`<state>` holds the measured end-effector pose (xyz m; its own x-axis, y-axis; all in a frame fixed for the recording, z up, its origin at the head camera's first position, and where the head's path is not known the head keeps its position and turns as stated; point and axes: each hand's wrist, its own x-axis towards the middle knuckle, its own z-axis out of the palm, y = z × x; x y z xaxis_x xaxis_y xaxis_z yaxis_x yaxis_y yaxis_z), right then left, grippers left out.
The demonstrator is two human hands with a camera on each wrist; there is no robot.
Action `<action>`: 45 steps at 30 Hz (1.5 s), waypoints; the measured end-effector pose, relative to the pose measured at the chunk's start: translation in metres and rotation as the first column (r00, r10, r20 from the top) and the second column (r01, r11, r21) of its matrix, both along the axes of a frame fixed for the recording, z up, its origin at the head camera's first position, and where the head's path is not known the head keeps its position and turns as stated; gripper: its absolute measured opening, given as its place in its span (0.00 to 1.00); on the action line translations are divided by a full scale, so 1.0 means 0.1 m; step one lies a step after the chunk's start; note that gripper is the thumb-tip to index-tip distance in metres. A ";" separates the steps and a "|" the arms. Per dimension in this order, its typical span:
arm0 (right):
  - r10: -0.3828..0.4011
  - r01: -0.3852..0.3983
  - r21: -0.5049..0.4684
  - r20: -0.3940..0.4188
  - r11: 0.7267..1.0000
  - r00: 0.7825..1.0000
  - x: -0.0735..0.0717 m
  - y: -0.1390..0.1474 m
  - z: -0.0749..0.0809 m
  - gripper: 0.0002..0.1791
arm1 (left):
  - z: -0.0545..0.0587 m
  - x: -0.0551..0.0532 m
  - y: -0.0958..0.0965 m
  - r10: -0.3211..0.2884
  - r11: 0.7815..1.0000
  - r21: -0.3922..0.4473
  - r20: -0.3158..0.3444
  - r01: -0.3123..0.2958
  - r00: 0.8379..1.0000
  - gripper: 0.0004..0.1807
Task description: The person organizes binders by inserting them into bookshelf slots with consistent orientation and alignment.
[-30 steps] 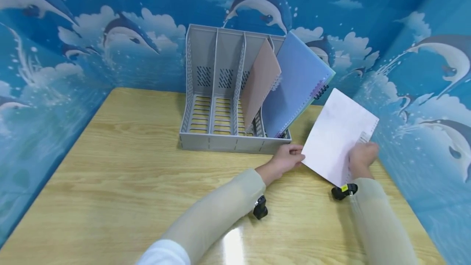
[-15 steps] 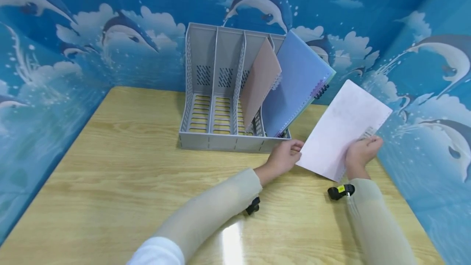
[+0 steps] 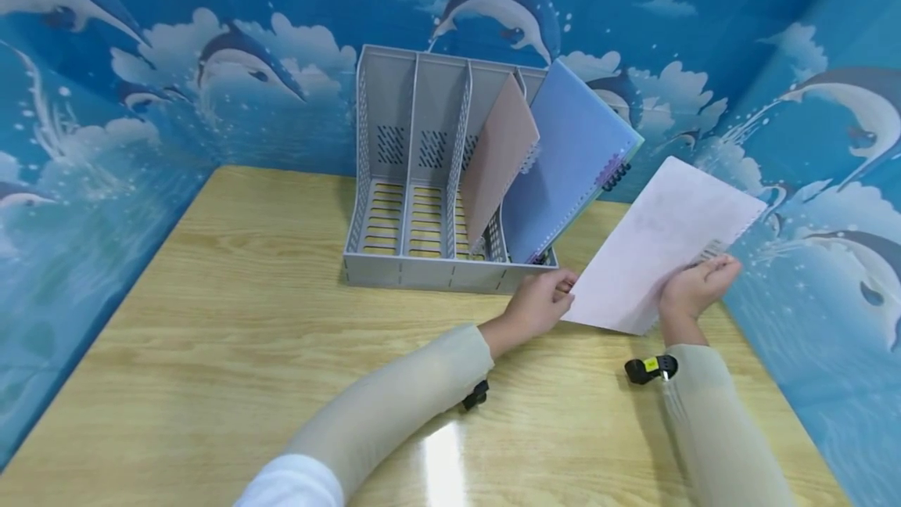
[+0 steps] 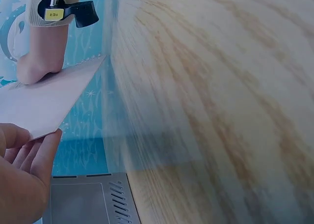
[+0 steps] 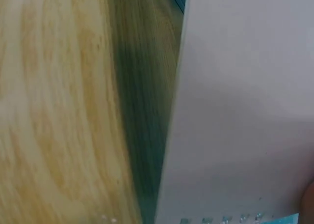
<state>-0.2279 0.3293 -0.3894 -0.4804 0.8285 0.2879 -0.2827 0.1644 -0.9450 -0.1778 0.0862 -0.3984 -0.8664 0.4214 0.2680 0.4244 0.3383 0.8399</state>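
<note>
A pale notebook (image 3: pixel 658 245) with a row of binding holes and a barcode label is held tilted over the right side of the table. My left hand (image 3: pixel 538 303) pinches its near left corner between thumb and fingers, which the left wrist view shows closely. At the bound edge, my right hand (image 3: pixel 693 292) grips the notebook, its fingers mostly hidden. The right wrist view is largely filled by the plain cover (image 5: pixel 240 86). A grey file organizer (image 3: pixel 429 271) stands just beyond my left hand.
In the organizer's right-hand slots lean a brownish-pink spiral notebook (image 3: pixel 496 163) and a larger blue spiral notebook (image 3: pixel 573 167), which juts out to the right. Dolphin-printed walls (image 3: pixel 267 124) border the wooden table (image 3: pixel 232 319) at back and sides.
The pale notebook has turned and tilted, its far end rising and moving right. My right hand has shifted slightly up and right; my left hand has slid slightly left, still pinching the corner.
</note>
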 end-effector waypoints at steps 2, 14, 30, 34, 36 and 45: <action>-0.001 0.002 0.020 -0.031 1.000 1.000 0.01 -0.03 0.02 0.11 | 0.01 0.01 -0.02 -0.002 1.000 -0.021 -0.012 0.002 1.000 0.14; 0.077 -0.047 0.174 -0.170 0.984 0.982 0.06 -0.23 0.16 0.12 | 0.06 0.02 -0.15 -0.015 0.995 -0.098 -0.037 0.012 0.999 0.13; 0.166 -0.104 0.186 -0.355 0.977 0.920 0.22 -0.67 0.44 0.13 | 0.14 -0.02 -0.50 -0.090 0.993 -0.088 -0.142 0.078 0.986 0.14; 0.188 -0.115 0.214 -0.356 0.970 0.915 0.22 -0.70 0.43 0.12 | 0.19 -0.04 -0.61 -0.091 0.993 -0.091 -0.152 0.077 0.984 0.15; 0.208 -0.128 0.229 -0.368 0.965 0.906 0.22 -0.73 0.44 0.12 | 0.22 -0.05 -0.66 -0.089 0.993 -0.091 -0.156 0.075 0.984 0.16; 0.285 -0.172 0.281 -0.434 0.944 0.855 0.16 -0.80 0.38 0.12 | 0.25 -0.08 -0.87 -0.063 0.993 -0.111 -0.127 0.048 0.990 0.17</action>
